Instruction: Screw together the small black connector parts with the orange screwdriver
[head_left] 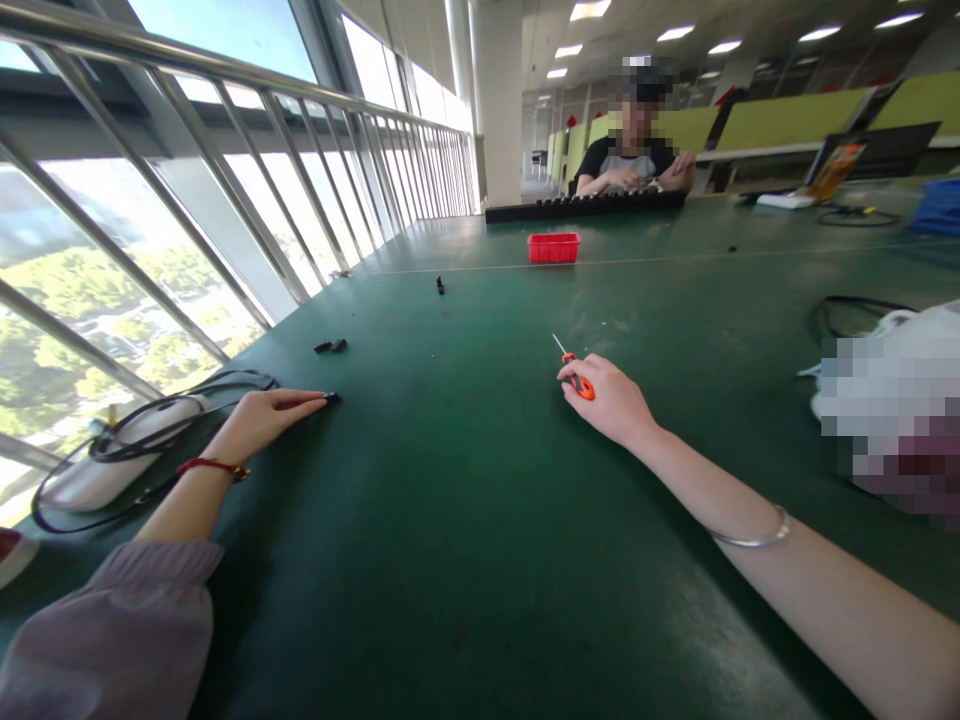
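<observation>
On the left side of the green table, my left hand [270, 418] pinches a small black piece [332, 398] at its fingertips; what kind of piece it is I cannot make out. Two similar black pieces [331, 346] lie just beyond it, and another small black part [440, 286] is farther off near the middle. My right hand [606, 398] rests on the table, its fingers closed over a screwdriver [580, 386] with an orange and black handle. The thin metal shaft points away from me and slightly left.
Black cables [150, 440] coil over a white rounded object [124, 455] at the left edge, by a metal railing [225, 90]. A red bin [554, 248] stands farther back. Behind it, another person [630, 160] sits at a long black strip [585, 207]. A white bag [892, 390] lies right.
</observation>
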